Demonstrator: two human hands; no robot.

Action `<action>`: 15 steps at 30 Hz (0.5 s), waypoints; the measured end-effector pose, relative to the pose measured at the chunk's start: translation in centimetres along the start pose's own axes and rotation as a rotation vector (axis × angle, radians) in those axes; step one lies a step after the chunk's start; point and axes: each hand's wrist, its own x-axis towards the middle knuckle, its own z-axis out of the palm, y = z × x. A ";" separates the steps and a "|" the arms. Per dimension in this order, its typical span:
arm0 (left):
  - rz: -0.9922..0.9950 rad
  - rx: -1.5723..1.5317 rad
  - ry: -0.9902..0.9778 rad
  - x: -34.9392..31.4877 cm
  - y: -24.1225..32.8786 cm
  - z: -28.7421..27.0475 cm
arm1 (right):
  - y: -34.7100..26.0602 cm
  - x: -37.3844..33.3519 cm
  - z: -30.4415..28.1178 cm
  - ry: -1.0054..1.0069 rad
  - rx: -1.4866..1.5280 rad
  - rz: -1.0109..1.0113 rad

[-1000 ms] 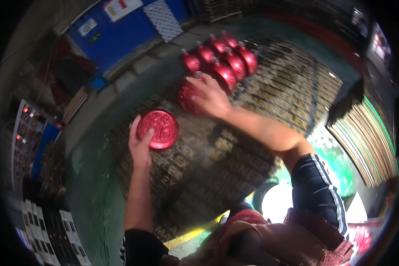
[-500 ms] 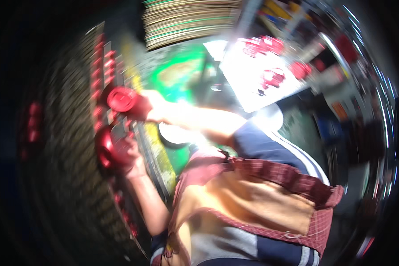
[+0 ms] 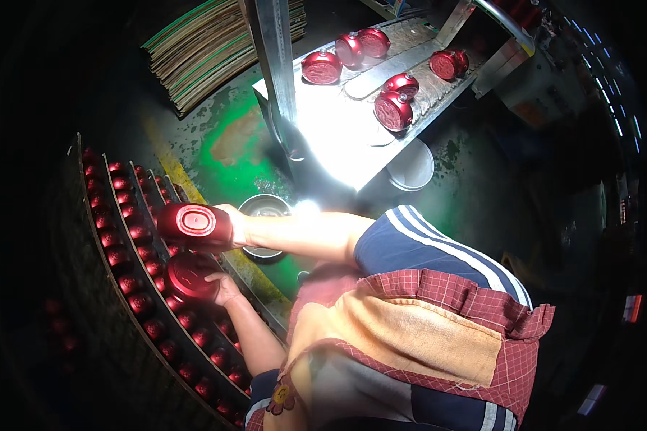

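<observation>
My right hand [image 3: 232, 224] is closed around a glossy dark red bottle [image 3: 171, 224], its oval, ringed base toward me. Just below it, my left hand [image 3: 228, 289] grips a second red bottle [image 3: 187, 279], round and flattened, with the thumb across its face. Both bottles are above the tiered rack [image 3: 105, 271], where long rows of similar red bottles [image 3: 141, 304] stand on narrow shelves. The two held bottles are close together; I cannot tell whether they touch. My fingers behind them are mostly hidden.
A brightly lit worktable [image 3: 323, 136] at the upper right carries several red bottles [image 3: 393, 111] beside a metal post [image 3: 272, 65]. A round pan [image 3: 246, 206] and a white bucket [image 3: 412, 167] are lower down. Stacked boards [image 3: 201, 54] lie at the back left.
The view has turned and sharpened: the worktable and boards appear further left, and more of the rack shows. Both hands keep hold of their bottles, now over the rack rows.
</observation>
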 end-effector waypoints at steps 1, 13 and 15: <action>-0.030 -0.025 -0.036 0.3 1.0 0.2 | -0.2 -0.2 0.1 -0.015 -0.080 -0.036; -0.043 1.114 0.221 0.5 -9.6 -1.1 | -7.2 -34.4 4.1 0.645 -1.036 -1.027; -0.098 1.338 0.203 2.4 -15.9 -2.5 | -9.2 -38.7 5.0 0.930 -1.538 -1.195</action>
